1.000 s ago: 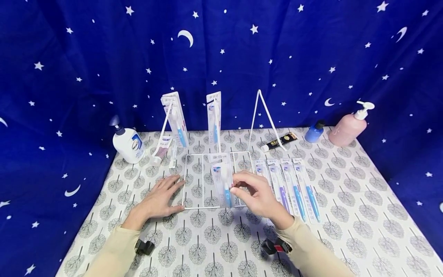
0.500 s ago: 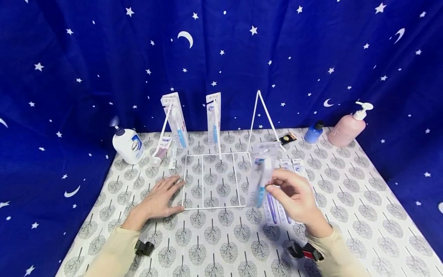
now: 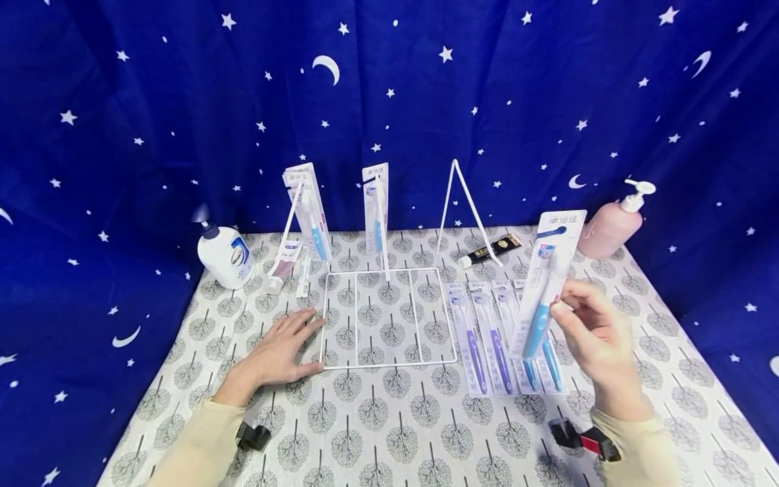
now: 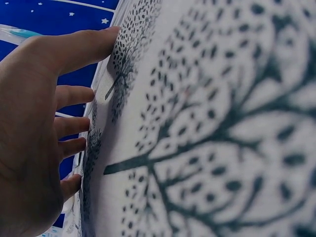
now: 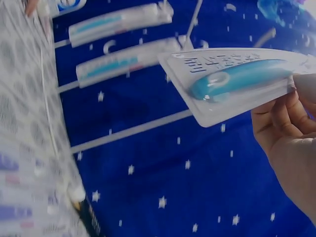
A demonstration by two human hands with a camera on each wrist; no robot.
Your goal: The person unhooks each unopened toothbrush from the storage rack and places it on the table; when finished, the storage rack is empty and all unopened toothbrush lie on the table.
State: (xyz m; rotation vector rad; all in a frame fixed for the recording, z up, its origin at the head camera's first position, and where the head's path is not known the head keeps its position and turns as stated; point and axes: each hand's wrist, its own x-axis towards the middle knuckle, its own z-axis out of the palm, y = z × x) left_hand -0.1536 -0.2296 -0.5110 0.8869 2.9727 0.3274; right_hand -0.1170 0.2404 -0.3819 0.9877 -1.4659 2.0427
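Note:
My right hand (image 3: 599, 338) pinches a packaged toothbrush (image 3: 550, 270) with a blue handle by its right edge, held upright above the table's right side. In the right wrist view the pack (image 5: 237, 81) is tilted, thumb and fingers at its edge. Below it lie several packaged toothbrushes (image 3: 475, 338), purple and blue, partly covered by the held pack. My left hand (image 3: 276, 352) rests on the table with fingers spread, fingertips at the left side of a white wire rack (image 3: 389, 366). Toothbrush packs (image 3: 316, 223) hang on the rack's left hook, another pack (image 3: 372, 210) on its middle hook.
The rack's right hook (image 3: 473, 203) is bare. A white pump bottle (image 3: 225, 260) and a toothpaste tube (image 3: 285, 264) are at the left. A black toothpaste tube (image 3: 489, 250) lies behind the row, and a pink pump bottle (image 3: 608, 233) stands at the back right.
My right hand has carried the toothbrush pack from over the rack's base rightward past the row, raising it upright. My left hand has stayed put.

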